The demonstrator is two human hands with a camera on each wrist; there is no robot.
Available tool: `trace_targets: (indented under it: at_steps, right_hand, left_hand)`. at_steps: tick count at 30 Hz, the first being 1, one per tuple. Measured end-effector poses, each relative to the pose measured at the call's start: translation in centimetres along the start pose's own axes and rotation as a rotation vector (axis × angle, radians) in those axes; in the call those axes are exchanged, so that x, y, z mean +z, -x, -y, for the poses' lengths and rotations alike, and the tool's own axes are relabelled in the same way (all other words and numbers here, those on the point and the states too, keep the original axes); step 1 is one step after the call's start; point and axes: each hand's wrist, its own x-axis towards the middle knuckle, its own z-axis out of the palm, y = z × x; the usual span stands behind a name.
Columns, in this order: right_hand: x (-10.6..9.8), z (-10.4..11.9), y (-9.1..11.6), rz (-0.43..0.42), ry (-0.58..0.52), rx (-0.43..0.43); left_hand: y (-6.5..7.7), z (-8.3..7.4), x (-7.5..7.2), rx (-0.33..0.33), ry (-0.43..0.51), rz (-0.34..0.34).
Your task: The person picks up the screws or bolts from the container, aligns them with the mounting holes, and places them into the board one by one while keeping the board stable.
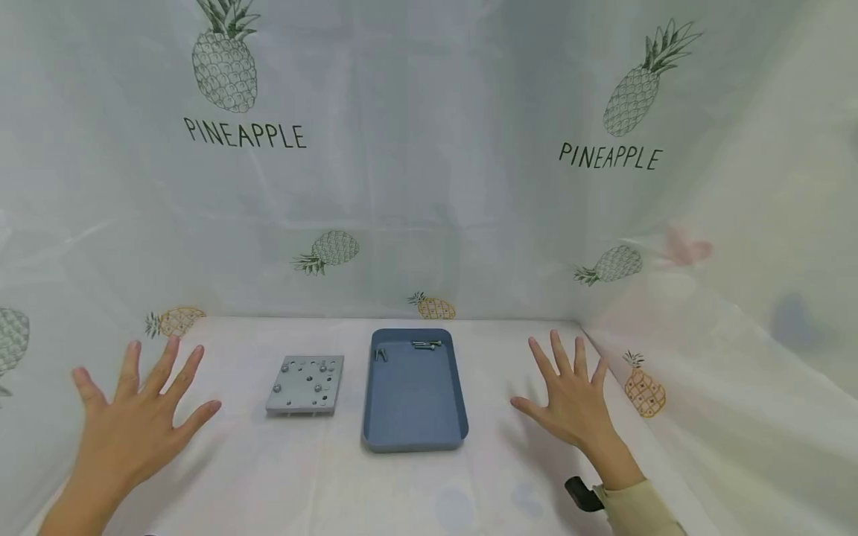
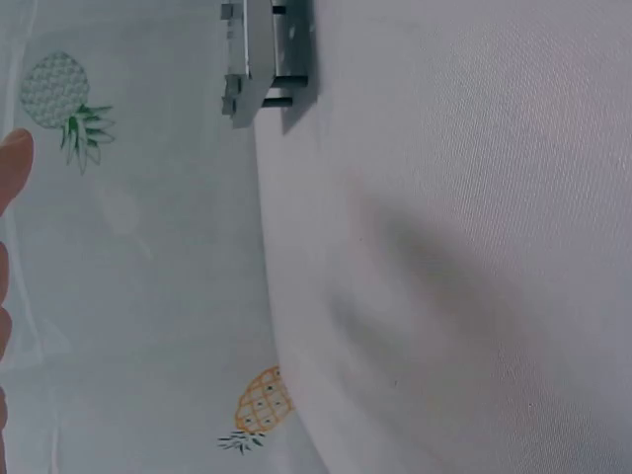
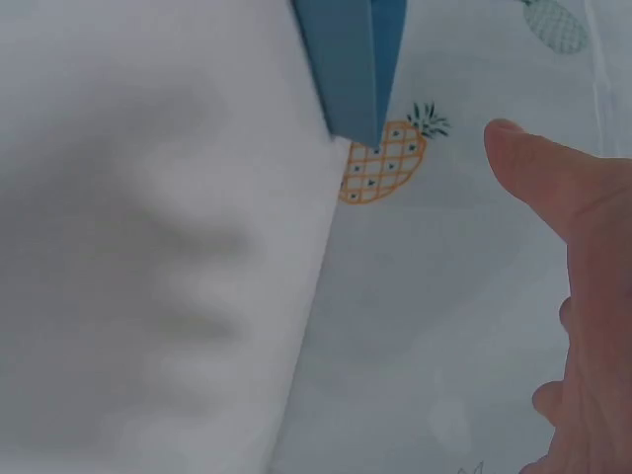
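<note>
My left hand point(image 1: 137, 420) is held above the table at the left, fingers spread and holding nothing. Nearest to it is a grey metal plate point(image 1: 302, 383) with several holes and screws; in the left wrist view the screw shanks stick out beneath the plate point(image 2: 259, 59). At the right, my right hand point(image 1: 573, 398) hovers with its fingers fanned out, also holding nothing. Between the hands lies a blue tray point(image 1: 414, 409), whose edge shows in the right wrist view. Several loose screws point(image 1: 426, 345) lie at its far end, with a small group point(image 1: 380, 354) near its left wall.
The white table point(image 1: 322, 476) ends at a hanging curtain point(image 1: 429, 186) printed with pineapples, which also runs along the right side. A black strap or device point(image 1: 583, 494) sits at the right wrist, beside a pale sleeve point(image 1: 637, 510).
</note>
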Motion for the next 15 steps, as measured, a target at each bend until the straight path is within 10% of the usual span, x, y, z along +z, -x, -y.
trace_targets:
  at_steps: [15]
  right_hand:
    - [0.3,3.2,-6.0,0.021,-0.043,-0.120]
  left_hand:
    - [-0.2,-2.4,1.5,0.001,0.099,-0.006]
